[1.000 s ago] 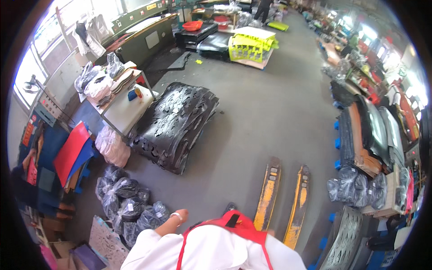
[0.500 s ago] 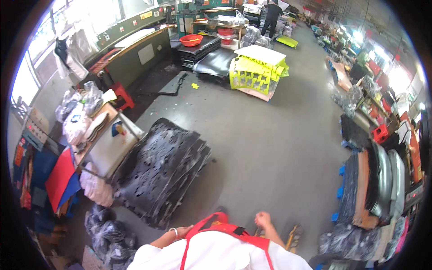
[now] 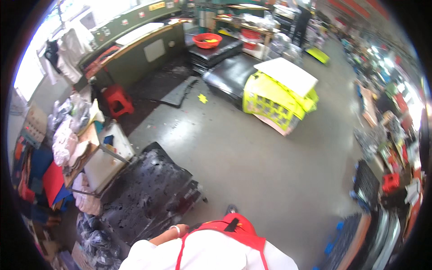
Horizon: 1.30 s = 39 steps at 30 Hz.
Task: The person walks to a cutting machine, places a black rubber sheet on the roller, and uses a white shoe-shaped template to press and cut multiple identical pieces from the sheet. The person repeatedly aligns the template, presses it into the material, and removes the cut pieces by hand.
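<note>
My left hand (image 3: 183, 228) hangs low in front of me, beside my red apron (image 3: 238, 227), with a white bangle at its wrist. Its fingers are small and blurred, and nothing shows clearly in it. Nearest to it, on the left, a floor stack of black sheets (image 3: 144, 189) with ragged edges and cut-out holes reaches close to my arm. Whether the hand touches the stack I cannot tell. My right hand is out of the picture.
Ahead stands a pile of bright yellow cut sheets (image 3: 265, 101) with a white board (image 3: 288, 76) on top. Black stacks carry a red basin (image 3: 207, 41). A red stool (image 3: 118, 100) and a cluttered table (image 3: 110, 159) stand left; sheet stacks (image 3: 360, 234) line the right.
I have moved forward, so the yellow pile and black stacks appear larger and nearer. My right hand has dropped out of view; my left hand stays low at my side.
</note>
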Tool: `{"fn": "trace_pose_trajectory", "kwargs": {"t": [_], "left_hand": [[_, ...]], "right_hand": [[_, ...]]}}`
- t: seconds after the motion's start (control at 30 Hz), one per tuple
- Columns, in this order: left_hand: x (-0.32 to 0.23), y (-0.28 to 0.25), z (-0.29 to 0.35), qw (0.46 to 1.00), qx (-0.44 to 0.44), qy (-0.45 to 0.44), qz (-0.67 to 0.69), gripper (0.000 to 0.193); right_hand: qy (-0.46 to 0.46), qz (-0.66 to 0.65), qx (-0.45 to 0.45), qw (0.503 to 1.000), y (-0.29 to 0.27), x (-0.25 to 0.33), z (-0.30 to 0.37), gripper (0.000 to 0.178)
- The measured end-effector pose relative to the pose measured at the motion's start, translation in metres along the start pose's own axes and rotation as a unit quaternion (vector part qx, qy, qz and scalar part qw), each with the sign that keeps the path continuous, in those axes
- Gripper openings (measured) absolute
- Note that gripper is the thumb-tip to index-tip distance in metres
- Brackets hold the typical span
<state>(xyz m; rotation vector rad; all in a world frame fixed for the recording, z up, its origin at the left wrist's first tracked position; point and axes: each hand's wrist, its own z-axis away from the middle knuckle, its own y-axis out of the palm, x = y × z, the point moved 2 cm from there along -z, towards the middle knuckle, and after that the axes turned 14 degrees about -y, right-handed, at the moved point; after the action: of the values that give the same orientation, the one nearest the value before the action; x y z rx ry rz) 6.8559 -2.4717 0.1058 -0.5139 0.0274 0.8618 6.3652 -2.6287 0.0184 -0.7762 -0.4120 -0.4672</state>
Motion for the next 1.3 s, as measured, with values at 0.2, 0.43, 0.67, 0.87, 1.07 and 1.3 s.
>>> {"fn": "trace_pose_trajectory", "kwargs": {"t": [0.2, 0.43, 0.67, 0.87, 1.07, 1.3], "left_hand": [[-0.085, -0.172, -0.001, 0.985, -0.101, -0.049, 0.129, 0.033], [-0.034, -0.255, -0.135, 0.948, -0.132, -0.144, 0.253, 0.025], [0.0, -0.37, -0.258, 0.925, -0.148, -0.105, 0.334, 0.026], [-0.046, -0.565, -0.313, 0.902, -0.071, -0.148, 0.399, 0.031], [-0.162, -0.737, -0.427, 0.923, -0.061, -0.176, 0.338, 0.025], [-0.308, -0.939, -0.583, 0.98, -0.096, -0.029, 0.17, 0.032]], "right_hand": [[0.001, -0.303, -0.08, 0.95, -0.136, 0.24, -0.204, 0.015], [-0.113, -0.096, 0.013, 0.989, -0.156, 0.469, -0.396, 0.019], [-0.118, -0.017, 0.023, 0.993, -0.141, 0.6, -0.489, 0.03], [-0.057, -0.128, 0.048, 0.989, -0.175, 0.692, -0.595, 0.038], [-0.163, 0.085, 0.127, 0.975, -0.165, 0.804, -0.711, 0.079], [-0.065, 0.176, 0.285, 0.94, -0.177, 0.85, -0.735, 0.089]]}}
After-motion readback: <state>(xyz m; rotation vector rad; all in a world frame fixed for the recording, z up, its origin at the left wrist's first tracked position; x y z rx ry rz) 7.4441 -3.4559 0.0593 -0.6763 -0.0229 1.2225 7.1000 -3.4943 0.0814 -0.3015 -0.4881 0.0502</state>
